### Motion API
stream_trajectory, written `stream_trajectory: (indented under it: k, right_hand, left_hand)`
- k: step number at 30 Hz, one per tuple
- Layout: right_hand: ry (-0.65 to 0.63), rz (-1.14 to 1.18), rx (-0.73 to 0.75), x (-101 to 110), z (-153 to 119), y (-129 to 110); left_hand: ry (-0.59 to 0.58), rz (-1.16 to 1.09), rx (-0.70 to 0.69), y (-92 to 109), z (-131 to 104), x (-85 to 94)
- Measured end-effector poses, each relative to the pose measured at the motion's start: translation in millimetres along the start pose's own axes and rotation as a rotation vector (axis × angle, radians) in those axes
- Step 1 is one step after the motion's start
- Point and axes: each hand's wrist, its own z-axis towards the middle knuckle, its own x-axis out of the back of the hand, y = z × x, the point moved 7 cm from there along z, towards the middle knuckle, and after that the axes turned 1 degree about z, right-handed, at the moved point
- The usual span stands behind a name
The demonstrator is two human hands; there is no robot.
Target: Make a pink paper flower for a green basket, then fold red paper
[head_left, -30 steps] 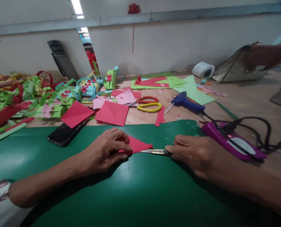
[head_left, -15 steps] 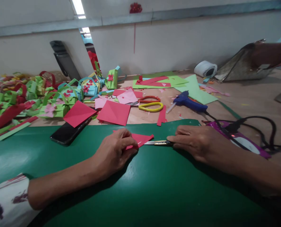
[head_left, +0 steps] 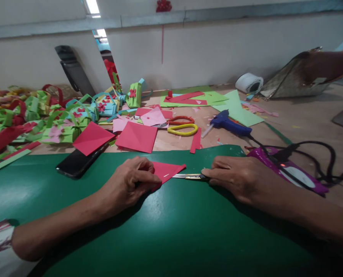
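Near the middle of the green mat (head_left: 159, 231), my left hand (head_left: 133, 181) pinches a folded red paper (head_left: 169, 169) whose pointed end faces right. My right hand (head_left: 231, 177) is closed on the dark end of a slim cutter (head_left: 193, 176). The cutter's blade points left and reaches the paper's right edge; part of the blade seems to lie inside the fold. My fingers cover the left part of the paper.
Behind the mat are red paper squares (head_left: 136, 137), scissors (head_left: 183, 130), a blue glue gun (head_left: 230, 124) and green sheets (head_left: 240, 109). A black phone (head_left: 80, 161) lies left; a purple power strip (head_left: 298, 175) with cables lies right. Paper baskets (head_left: 61, 130) crowd the back left.
My left hand has moved left along the folded red paper, so more of the paper shows. The cutter and my right hand have shifted slightly left. The whole view has shifted a little.
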Motion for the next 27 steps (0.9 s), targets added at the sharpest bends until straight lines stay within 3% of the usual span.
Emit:
stream_trajectory:
  k: [27]
  right_hand:
    - [-0.008,-0.013,0.055,-5,-3,-20]
  left_hand:
    - [0.064,-0.057,0.020,-1,-9,3.2]
